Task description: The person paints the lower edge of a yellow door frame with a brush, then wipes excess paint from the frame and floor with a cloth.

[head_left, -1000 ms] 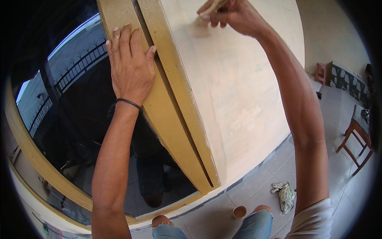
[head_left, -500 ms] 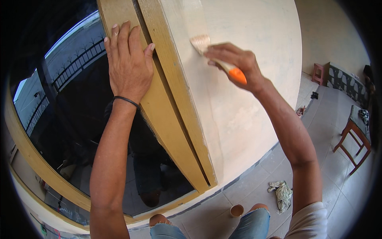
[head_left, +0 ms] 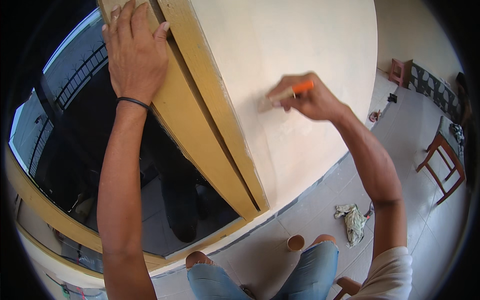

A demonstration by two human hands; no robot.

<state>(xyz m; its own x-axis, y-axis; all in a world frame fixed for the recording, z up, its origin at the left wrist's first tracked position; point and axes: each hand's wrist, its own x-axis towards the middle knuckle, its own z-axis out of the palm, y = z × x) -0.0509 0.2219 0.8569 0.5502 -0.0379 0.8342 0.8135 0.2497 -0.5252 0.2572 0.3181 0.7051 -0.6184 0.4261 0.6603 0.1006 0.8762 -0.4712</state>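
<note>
My left hand (head_left: 135, 60) lies with fingers spread on the yellow wooden window frame (head_left: 220, 160), beside the dark glass pane (head_left: 175, 210). My right hand (head_left: 315, 102) grips a paintbrush (head_left: 302, 86) with a wooden handle and orange end, its bristles low and blurred against the pale cream wall (head_left: 300, 40), a short way right of the frame. A small cup of brownish liquid (head_left: 295, 243) stands on the floor between my knees.
A crumpled cloth (head_left: 354, 225) lies on the tiled floor (head_left: 410, 240) to the right. Farther off are a wooden chair (head_left: 442, 165), a pink stool (head_left: 397, 70) and a patterned panel (head_left: 432, 87) by the far wall. A narrow dark baseboard strip runs along the wall's foot.
My right hand has brought the brush downward along the wall from high up to mid height. My left hand stays on the frame, appearing higher and farther left as the view shifted.
</note>
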